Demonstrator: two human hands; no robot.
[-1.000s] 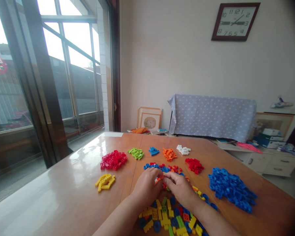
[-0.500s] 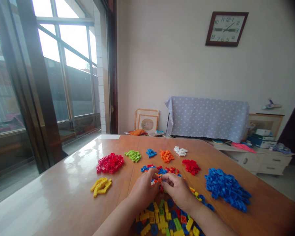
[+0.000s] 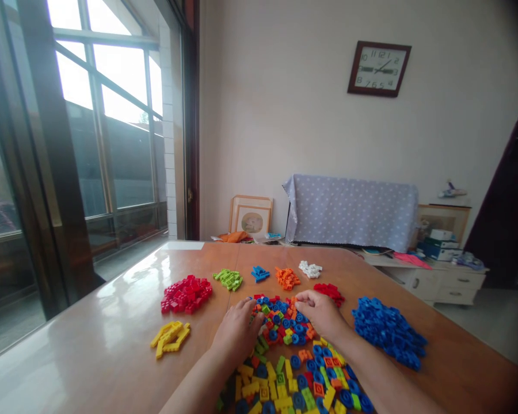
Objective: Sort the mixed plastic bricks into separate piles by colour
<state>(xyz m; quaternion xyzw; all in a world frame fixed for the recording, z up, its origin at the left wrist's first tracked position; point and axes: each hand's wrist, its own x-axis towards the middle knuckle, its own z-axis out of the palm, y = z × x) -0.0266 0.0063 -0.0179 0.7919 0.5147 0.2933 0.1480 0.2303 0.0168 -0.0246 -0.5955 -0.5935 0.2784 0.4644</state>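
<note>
My left hand (image 3: 238, 326) is at the left edge of a mixed pile of toy building bricks (image 3: 280, 329), its thumb apart from the fingers and nothing visible in it. Across the pile, my right hand (image 3: 322, 311) pinches a small orange brick (image 3: 294, 301) between thumb and fingertips. Blue round pieces, red, orange and green bricks lie between the two hands. Nearer to me, under and between my forearms, spreads a second loose group of yellow, green, red and blue pieces (image 3: 285, 384).
Around the mixed bricks are sorted piles: dark pink-red (image 3: 187, 294), yellow (image 3: 170, 338), lime green (image 3: 228, 279), small blue (image 3: 259, 273), orange (image 3: 287, 278), white (image 3: 310, 269), red (image 3: 330, 294) and large blue (image 3: 388, 330). They lie on a shiny wooden table (image 3: 125, 345).
My hands, together over the mixed pile before, have moved apart, left hand leftward and right hand rightward, uncovering the pieces between them. The camera view has shifted a little.
</note>
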